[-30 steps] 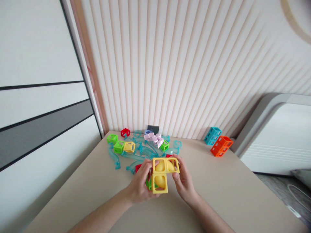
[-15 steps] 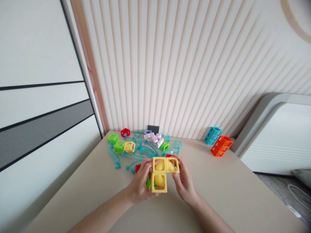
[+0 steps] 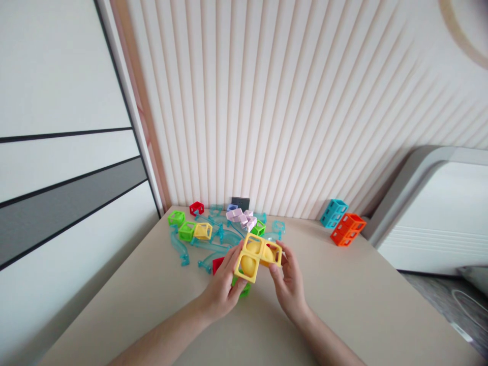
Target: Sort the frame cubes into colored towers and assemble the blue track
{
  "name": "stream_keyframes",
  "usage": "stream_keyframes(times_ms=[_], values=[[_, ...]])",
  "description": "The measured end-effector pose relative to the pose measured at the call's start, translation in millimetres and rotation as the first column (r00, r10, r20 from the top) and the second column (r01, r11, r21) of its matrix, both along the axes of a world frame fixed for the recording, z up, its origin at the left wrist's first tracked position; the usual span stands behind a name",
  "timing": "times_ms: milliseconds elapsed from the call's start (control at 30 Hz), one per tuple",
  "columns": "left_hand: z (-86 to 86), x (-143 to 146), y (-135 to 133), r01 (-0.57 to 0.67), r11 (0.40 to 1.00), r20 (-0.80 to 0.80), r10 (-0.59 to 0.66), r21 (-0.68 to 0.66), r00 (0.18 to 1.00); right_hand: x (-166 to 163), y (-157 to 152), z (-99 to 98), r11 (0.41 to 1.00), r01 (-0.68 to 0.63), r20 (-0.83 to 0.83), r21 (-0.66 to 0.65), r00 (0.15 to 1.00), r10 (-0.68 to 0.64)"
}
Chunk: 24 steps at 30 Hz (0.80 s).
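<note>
In the head view, the left hand (image 3: 219, 295) has its fingers closed on the left side of an L-shaped yellow block (image 3: 248, 266), held over the table (image 3: 335, 315). The right hand (image 3: 288, 279) grips its right-hand cube between thumb and fingers (some fingertips are hidden). A green cube (image 3: 244, 291) shows below, perhaps on the table, partly covered. An orange stack (image 3: 346, 231) stands well apart, beside a blue stack (image 3: 332, 214).

Yellow cubes (image 3: 248, 265) in both grips (image 3: 221, 293)
</note>
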<state>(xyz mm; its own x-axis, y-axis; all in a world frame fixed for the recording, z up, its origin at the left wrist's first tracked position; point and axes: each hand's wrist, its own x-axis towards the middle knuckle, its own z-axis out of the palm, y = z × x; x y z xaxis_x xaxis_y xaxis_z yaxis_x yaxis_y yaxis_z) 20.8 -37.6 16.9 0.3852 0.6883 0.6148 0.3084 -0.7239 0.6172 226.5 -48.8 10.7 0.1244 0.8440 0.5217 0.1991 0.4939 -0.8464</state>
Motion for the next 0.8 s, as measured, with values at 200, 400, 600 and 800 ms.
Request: stream_keyframes(times_ms=[200, 400, 600, 800], values=[[-1.6, -1.2, -1.1, 0.012, 0.997, -0.007, -0.012, -0.075, 1.0, 0.8, -0.2, 3.5, 0.998, 0.02, 0.031, 0.058, 0.999, -0.022], [-4.0, -0.3, -0.4, 0.008, 0.996, 0.001, -0.008, -0.092, 1.0, 0.4, -0.5, 4.3, 0.995, 0.042, 0.049, 0.087, 0.998, -0.047], [-4.4, -0.7, -0.1, 0.01, 0.998, -0.025, -0.012, -0.059, 1.0, 0.6, -2.2, 5.5, 0.994, 0.034, 0.049, 0.099, 0.998, -0.039], [-2.2, -2.8, 0.3, -0.005, 0.999, -0.039, 0.004, -0.032, 0.999, 0.8, -4.5, 6.6, 0.995, 0.026, 0.062, 0.095, 0.998, -0.032]])
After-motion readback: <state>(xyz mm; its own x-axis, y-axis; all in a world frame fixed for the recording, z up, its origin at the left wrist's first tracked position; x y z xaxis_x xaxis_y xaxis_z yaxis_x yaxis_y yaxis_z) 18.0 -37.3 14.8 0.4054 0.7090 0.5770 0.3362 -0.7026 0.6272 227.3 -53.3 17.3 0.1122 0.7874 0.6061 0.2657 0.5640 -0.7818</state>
